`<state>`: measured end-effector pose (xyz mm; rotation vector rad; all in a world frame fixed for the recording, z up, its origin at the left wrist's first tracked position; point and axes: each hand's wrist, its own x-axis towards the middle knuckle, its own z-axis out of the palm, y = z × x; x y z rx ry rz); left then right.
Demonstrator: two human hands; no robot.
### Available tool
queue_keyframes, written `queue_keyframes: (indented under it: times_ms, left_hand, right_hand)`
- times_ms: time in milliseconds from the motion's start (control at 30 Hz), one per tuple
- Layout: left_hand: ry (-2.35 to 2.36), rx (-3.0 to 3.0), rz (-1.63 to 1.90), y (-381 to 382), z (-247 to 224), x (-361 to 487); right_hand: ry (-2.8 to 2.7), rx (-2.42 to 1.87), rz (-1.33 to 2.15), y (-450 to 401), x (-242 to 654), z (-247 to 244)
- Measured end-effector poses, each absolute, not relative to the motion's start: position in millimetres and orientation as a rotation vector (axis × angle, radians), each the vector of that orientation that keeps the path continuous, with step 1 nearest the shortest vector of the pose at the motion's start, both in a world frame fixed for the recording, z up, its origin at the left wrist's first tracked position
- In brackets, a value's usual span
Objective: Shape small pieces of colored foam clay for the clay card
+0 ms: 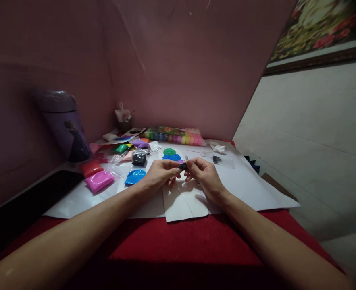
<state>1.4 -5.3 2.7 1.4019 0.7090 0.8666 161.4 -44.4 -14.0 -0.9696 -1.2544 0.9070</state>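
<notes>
A small lump of black modelling clay (pixel 183 166) is pinched between my two hands, above the middle of the white paper. My left hand (pixel 162 173) grips it from the left with thumb and fingers. From the right, the fingertips of my right hand (pixel 204 175) press on the same lump. Just behind the hands lies a picture with green and blue clay (pixel 171 154) spread on it; my fingers cover part of it. Below the hands a white folded sheet (pixel 184 205) reaches toward the table's front edge. A bag of black clay (pixel 139 157) lies beyond my left hand.
Bags of blue (pixel 134 177), pink (pixel 99 182) and red clay (pixel 91 169) lie at left. A pack of coloured clay (pixel 174 136) sits along the back wall. A purple bin (pixel 65 127) stands far left; a crumpled tissue (pixel 217 147) and black scraps (pixel 217 160) lie at right.
</notes>
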Motion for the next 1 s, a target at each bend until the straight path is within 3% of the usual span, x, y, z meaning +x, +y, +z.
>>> queue_keyframes:
  times_ms: [600,1000]
  left_hand:
    - [0.839,1.643,0.85,-8.2,2.7,3.9]
    - [0.722,1.468,0.883,-6.1,1.3,3.6]
  right_hand:
    - [-1.476,-1.101,0.755,-44.5,161.6,-19.6]
    - [-1.375,-1.083,0.775,-42.8,159.2,-17.1]
